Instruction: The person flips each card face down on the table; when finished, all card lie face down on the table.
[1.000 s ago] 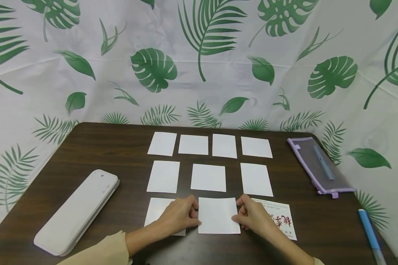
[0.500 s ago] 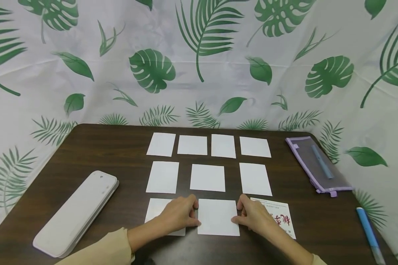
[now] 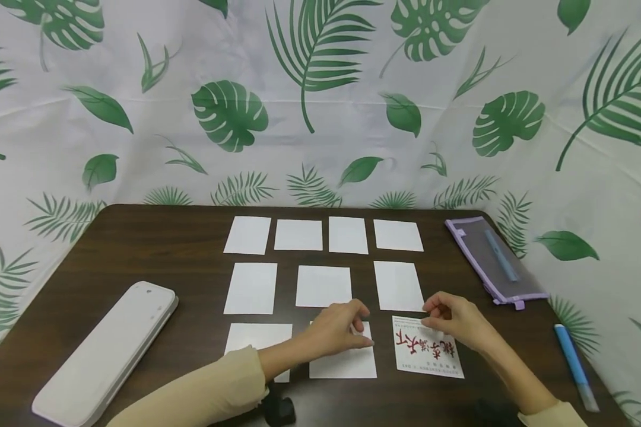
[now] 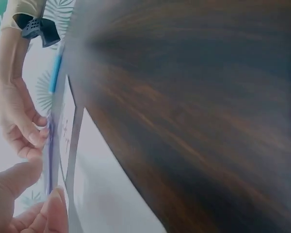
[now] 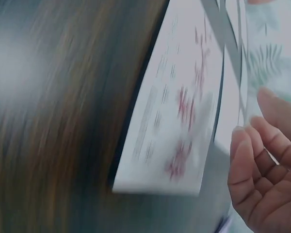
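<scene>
Over the middle white card (image 3: 344, 366) of the front row, my left hand (image 3: 335, 331) hovers with loosely bent fingers, nothing between them. It covers part of that card. To its right lies a white card printed with red characters (image 3: 424, 356), upside down from where I sit. My right hand (image 3: 462, 320) is above that card's far right corner, thumb and fingers loosely bent and holding nothing. In the right wrist view the right hand (image 5: 266, 170) is beside the printed card (image 5: 169, 111), with a gap between them. Another white card (image 3: 256, 337) lies partly behind my left forearm.
Further back on the dark wooden table (image 3: 155, 249) lie two rows of blank white cards, one card (image 3: 397, 286) just left of my right hand. A long white case (image 3: 107, 356) sits at left. A purple mesh pouch (image 3: 497, 261) and a blue marker (image 3: 574, 362) lie at right.
Both hands have let go of the front middle card's sides. My left hand has moved right, over that card; my right hand has moved right and away, uncovering the printed card. The view has shifted slightly.
</scene>
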The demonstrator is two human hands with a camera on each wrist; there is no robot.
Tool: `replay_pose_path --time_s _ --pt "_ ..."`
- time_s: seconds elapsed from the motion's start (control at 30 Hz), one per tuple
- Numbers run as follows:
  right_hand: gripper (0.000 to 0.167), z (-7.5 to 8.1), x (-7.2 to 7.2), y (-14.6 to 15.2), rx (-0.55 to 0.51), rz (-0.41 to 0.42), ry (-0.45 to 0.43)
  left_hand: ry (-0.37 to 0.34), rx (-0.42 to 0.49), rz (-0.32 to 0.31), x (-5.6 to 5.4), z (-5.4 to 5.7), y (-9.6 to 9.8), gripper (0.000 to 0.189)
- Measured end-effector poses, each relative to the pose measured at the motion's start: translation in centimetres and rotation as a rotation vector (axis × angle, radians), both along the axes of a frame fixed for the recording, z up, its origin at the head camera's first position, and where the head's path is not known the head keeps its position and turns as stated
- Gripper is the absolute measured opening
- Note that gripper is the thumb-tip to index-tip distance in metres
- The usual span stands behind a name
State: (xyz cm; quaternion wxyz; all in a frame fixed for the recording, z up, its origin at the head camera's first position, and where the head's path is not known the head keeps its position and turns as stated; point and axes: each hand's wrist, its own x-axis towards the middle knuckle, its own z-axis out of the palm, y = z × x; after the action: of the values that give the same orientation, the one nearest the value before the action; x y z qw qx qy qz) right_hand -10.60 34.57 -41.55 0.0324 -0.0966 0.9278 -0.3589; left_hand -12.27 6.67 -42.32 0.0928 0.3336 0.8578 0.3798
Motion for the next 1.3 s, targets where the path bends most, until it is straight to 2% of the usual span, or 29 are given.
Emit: replay_pose_path --time_s 0.27,0.43,0.57,0.7,0.87,1.1,1.3 --pt "0.027 -0.8 0.7 3.2 0.039 -0.011 0.019 -0.009 -0.043 0.023 -0.3 -0.5 4.4 0.044" --pt "0.031 -1.0 0.8 3.6 0.065 -0.009 -0.018 -0.004 -0.068 0.013 -0.6 -0.8 5.8 0.047" --pt "0.032 -1.2 0.7 3.8 0.082 0.018 0.009 -0.012 -0.119 0.024 -0.7 -1.0 6.6 0.048" --pt "0.032 -1.5 0.7 3.9 0.095 0.033 0.051 0.008 -0.173 0.034 -0.6 -0.9 7.3 0.048" --pt "0.032 -1.5 0.6 3.7 0.120 0.024 0.056 0.050 -0.209 0.038 -0.5 -0.8 7.6 0.045" --pt "0.030 -1.0 0.6 3.5 0.175 -0.003 0.026 0.067 -0.197 0.020 -0.6 -0.9 7.6 0.043" --pt "0.031 -1.0 0.5 3.6 0.185 0.014 0.020 0.062 -0.194 0.011 -0.5 -1.0 7.6 0.043"
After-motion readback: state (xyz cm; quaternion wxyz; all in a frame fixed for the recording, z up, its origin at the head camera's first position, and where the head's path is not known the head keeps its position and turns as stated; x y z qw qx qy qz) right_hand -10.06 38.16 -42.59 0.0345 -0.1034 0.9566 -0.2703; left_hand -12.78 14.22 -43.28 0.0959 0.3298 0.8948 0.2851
